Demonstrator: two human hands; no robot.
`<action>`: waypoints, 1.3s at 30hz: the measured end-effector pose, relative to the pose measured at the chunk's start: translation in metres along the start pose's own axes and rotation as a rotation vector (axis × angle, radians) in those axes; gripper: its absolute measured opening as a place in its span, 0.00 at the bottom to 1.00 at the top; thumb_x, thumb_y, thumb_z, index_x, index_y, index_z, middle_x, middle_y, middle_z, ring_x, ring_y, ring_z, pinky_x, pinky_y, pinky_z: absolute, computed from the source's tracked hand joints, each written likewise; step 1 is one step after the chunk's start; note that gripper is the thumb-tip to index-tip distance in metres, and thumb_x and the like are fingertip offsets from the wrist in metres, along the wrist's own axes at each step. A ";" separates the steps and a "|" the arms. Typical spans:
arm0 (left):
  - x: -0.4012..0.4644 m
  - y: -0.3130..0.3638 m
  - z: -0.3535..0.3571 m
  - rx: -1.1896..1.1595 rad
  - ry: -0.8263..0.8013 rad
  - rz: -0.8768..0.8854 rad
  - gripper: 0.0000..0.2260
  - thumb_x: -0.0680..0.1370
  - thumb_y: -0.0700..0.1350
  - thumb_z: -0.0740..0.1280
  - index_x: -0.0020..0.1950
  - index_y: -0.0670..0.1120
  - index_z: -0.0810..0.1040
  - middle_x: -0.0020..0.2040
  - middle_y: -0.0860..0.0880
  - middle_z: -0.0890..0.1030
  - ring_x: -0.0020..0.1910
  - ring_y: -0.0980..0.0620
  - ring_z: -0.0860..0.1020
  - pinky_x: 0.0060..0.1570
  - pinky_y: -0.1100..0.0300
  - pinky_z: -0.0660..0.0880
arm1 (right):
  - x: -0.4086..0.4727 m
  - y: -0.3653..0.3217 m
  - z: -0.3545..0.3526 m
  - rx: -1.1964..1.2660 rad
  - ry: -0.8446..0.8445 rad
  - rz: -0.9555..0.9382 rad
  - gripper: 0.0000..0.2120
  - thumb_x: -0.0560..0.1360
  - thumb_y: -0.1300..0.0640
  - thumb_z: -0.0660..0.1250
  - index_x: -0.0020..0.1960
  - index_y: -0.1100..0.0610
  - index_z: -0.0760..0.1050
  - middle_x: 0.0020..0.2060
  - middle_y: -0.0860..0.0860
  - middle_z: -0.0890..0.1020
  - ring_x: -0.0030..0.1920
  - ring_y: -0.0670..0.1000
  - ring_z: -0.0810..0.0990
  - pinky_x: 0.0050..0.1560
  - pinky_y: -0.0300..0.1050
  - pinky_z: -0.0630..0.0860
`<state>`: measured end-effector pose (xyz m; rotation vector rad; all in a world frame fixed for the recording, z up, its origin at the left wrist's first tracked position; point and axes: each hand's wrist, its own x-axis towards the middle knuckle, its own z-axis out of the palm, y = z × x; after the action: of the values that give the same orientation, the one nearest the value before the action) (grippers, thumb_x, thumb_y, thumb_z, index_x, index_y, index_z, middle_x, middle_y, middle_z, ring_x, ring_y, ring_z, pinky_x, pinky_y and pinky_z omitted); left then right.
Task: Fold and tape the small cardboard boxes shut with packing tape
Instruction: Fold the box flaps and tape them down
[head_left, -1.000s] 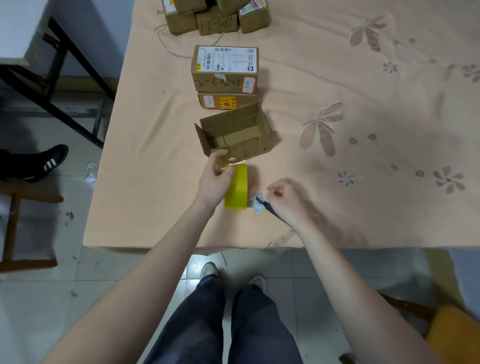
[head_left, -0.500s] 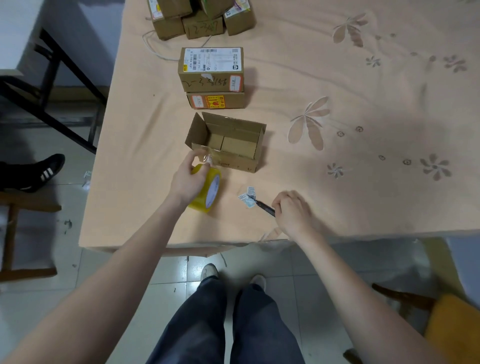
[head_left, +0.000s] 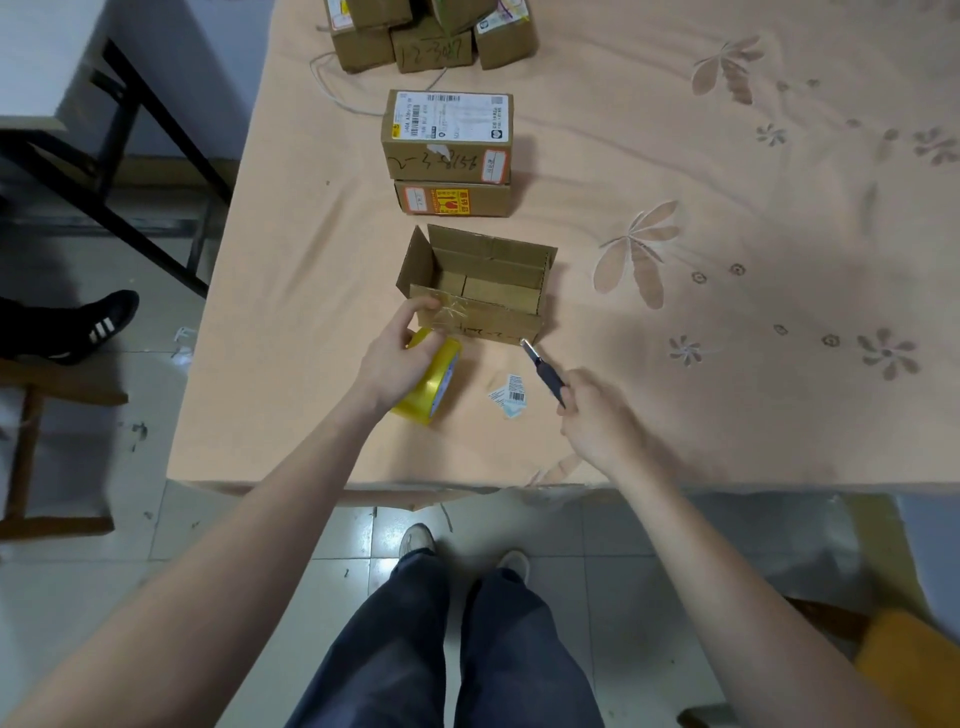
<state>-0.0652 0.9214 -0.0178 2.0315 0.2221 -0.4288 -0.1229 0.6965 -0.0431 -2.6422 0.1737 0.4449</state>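
Your left hand (head_left: 396, 358) grips the yellow tape roll (head_left: 434, 382), its strip stuck to the open box (head_left: 480, 291) near the counter's (head_left: 727, 415) front edge. Keep the strip taut while your right hand (head_left: 597, 421), closed on the cutter (head_left: 543, 366), slices.

Small brown cardboard box (head_left: 480, 283) lying open on the tablecloth, flaps raised, clear tape strip stuck on its near wall, yellow packing tape roll (head_left: 434, 382) tilted just in front, two sealed labelled boxes (head_left: 448, 150) stacked behind
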 end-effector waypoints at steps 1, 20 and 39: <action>0.000 0.000 0.000 0.000 -0.005 0.003 0.17 0.69 0.56 0.60 0.58 0.61 0.72 0.48 0.51 0.78 0.52 0.45 0.76 0.59 0.46 0.73 | 0.001 -0.002 -0.005 0.095 0.011 -0.003 0.10 0.80 0.59 0.53 0.55 0.53 0.73 0.45 0.52 0.78 0.45 0.59 0.77 0.45 0.51 0.75; 0.008 -0.009 -0.005 0.105 0.066 0.143 0.19 0.78 0.54 0.63 0.66 0.69 0.66 0.50 0.60 0.78 0.48 0.57 0.74 0.49 0.62 0.69 | 0.042 -0.073 -0.040 0.103 0.102 -0.282 0.06 0.76 0.53 0.66 0.45 0.56 0.74 0.36 0.51 0.80 0.37 0.53 0.75 0.37 0.47 0.71; 0.008 0.000 -0.018 0.353 -0.019 0.048 0.25 0.78 0.51 0.56 0.70 0.73 0.54 0.53 0.47 0.79 0.51 0.42 0.75 0.53 0.49 0.74 | 0.060 -0.083 -0.041 0.027 0.070 -0.289 0.07 0.76 0.48 0.65 0.43 0.50 0.74 0.33 0.50 0.81 0.30 0.53 0.76 0.36 0.47 0.75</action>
<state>-0.0536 0.9369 -0.0128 2.3711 0.0897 -0.4834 -0.0386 0.7487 0.0056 -2.6016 -0.1775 0.2520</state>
